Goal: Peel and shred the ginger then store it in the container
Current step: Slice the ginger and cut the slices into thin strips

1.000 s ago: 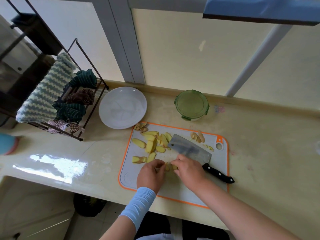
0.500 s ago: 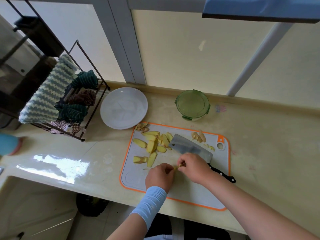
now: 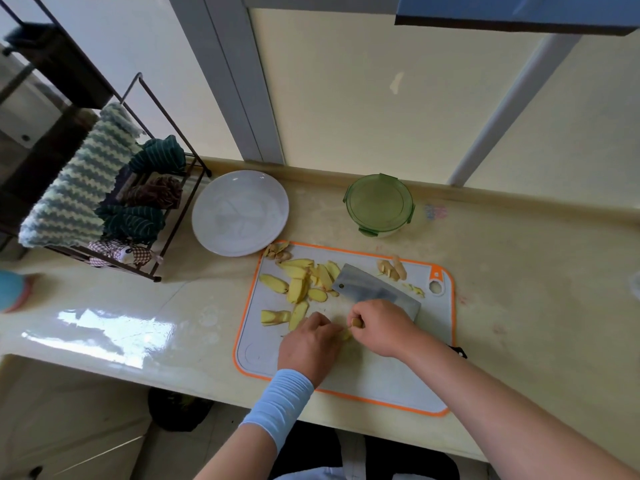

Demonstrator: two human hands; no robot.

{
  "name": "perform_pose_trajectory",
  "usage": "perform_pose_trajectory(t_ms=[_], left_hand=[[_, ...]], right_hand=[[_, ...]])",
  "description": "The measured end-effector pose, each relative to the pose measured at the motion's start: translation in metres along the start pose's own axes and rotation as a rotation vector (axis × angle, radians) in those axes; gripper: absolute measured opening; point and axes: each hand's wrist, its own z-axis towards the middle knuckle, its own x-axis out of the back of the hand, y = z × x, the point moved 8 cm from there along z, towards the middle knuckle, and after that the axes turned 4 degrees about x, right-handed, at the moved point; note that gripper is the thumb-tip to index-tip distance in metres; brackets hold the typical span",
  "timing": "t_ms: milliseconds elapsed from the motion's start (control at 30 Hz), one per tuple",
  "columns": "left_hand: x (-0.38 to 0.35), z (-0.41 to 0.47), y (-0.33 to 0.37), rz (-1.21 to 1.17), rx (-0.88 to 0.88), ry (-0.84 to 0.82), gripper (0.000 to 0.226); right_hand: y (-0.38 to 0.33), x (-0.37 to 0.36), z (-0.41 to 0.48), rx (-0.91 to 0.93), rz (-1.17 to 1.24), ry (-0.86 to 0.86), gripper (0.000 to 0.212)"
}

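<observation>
Nearest, over the front half of the white plastic cutting board with the orange rim (image 3: 381, 382), both hands meet on one small knob of ginger (image 3: 356, 323). The right hand (image 3: 381, 329) has a tight grip, thumb and fingertips pinching the brownish end of that knob. The left hand (image 3: 310, 344), above a pale blue sleeve cuff (image 3: 277, 396), curls its fingers toward the same piece, but the tips are hidden and I cannot tell whether they pinch it or only steady it. Such a piece is probably light, hard and fibrous. Its cut faces are likely damp and slippery, so it is best taken across its dry, skinned ends with a close fingertip pinch. Just beyond the hands lies the steel cleaver (image 3: 374, 289), flat on the board, with nobody holding it. Left of the blade lie the peeled yellow ginger slices (image 3: 301, 285), none of them shredded yet. Tan peel scraps (image 3: 277, 252) lie at the board's far corner. Farther back on the glossy cream tabletop (image 3: 519, 271) stands the round container with the green clip-on lid (image 3: 379, 204), closed. A round white plate (image 3: 239, 213) sits to its left.
</observation>
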Motion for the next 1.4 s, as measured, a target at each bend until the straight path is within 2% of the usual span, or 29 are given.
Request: perform_pose_trajectory(t_ms=[67,100,167,233,433,533,600,800,900,1000,1133,1333,1400], left_hand=[[0.0,0.001,0.007,0.03,-0.081,0.028,0.025],[0.002,0.003,0.01,0.027,-0.115,0.051,0.025],[0.0,0.007,0.013,0.034,-0.172,0.04,0.009],[-0.004,0.01,0.014,0.052,-0.221,0.013,0.007],[-0.01,0.015,0.007,0.073,-0.203,-0.026,0.018],[-0.009,0.016,0.011,0.029,-0.267,-0.013,0.011],[-0.014,0.017,0.012,0.029,-0.298,-0.059,0.022],[-0.016,0.021,0.002,0.013,-0.195,-0.093,0.022],[-0.01,0.018,-0.002,-0.033,-0.163,-0.046,0.032],[-0.004,0.015,-0.006,-0.07,-0.137,-0.012,0.027],[-0.004,0.011,-0.006,-0.129,-0.158,0.01,0.017],[-0.008,0.007,-0.005,-0.132,-0.147,0.05,0.02],[-0.009,0.006,-0.005,-0.114,-0.159,0.059,0.021]], right_hand=[[0.0,0.002,0.003,-0.004,-0.016,-0.012,0.01],[0.0,0.002,0.003,-0.013,-0.028,-0.032,0.011],[0.004,0.001,0.003,-0.046,-0.067,-0.07,0.012],[0.01,0.003,0.001,-0.089,-0.067,-0.054,0.014],[0.012,-0.005,-0.002,-0.097,0.014,-0.047,0.014],[0.014,-0.006,-0.003,-0.105,0.021,-0.025,0.015],[0.017,-0.004,-0.004,-0.107,0.026,-0.013,0.015],[0.013,-0.008,-0.004,-0.086,0.073,0.009,0.009],[0.008,-0.012,-0.002,-0.077,0.098,0.036,0.01],[0.004,-0.015,-0.001,-0.077,0.109,0.046,0.011],[-0.001,-0.017,0.001,-0.061,0.008,0.053,0.018],[-0.005,-0.016,0.001,-0.042,-0.094,0.098,0.026],[-0.003,-0.011,-0.002,-0.07,-0.06,0.138,0.019]])
